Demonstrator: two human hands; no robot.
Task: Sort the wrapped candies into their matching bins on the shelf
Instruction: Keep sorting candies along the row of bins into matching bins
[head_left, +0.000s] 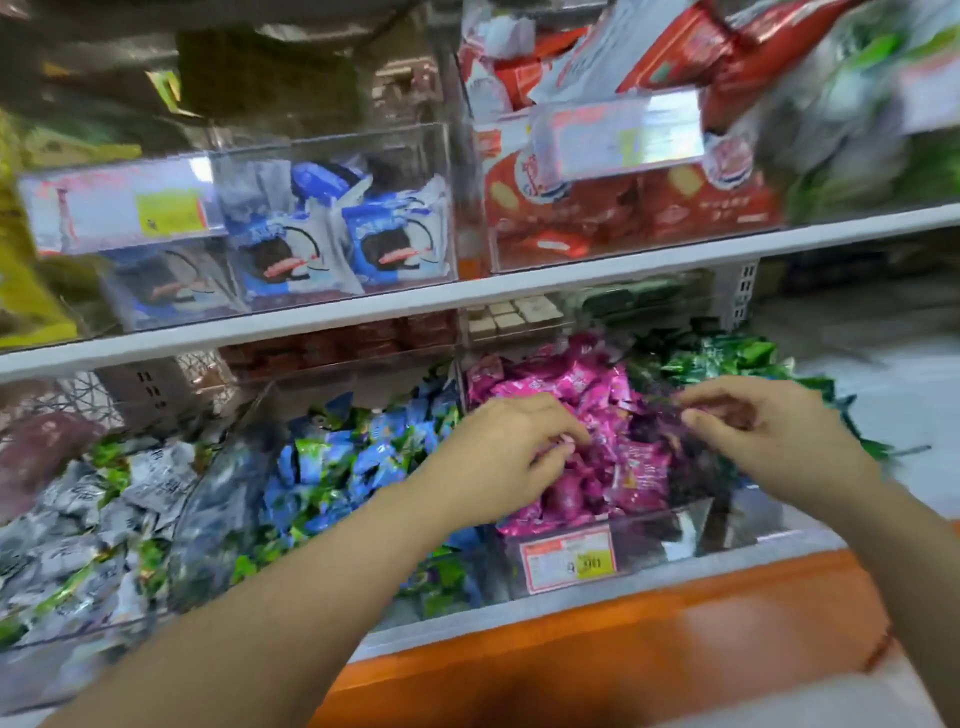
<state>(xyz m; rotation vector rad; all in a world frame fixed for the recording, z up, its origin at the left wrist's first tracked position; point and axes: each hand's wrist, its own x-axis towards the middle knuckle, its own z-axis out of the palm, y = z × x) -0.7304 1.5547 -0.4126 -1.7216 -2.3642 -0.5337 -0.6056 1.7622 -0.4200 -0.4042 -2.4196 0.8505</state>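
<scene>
Pink candies (587, 395) fill the clear bin (670, 519) under both hands. Left hand (504, 452): fingers curled, pinching into the pink heap. Right hand (774, 441): thumb and forefinger drawn close over dark purple wrappers (670, 436), but blur hides the grip. Step, likely: culling strays. Next: lift the odd pieces clear and find their bin. Left of the left fingers, blue-green candies (332, 457); beyond the right fingers, green candies (727, 358).
</scene>
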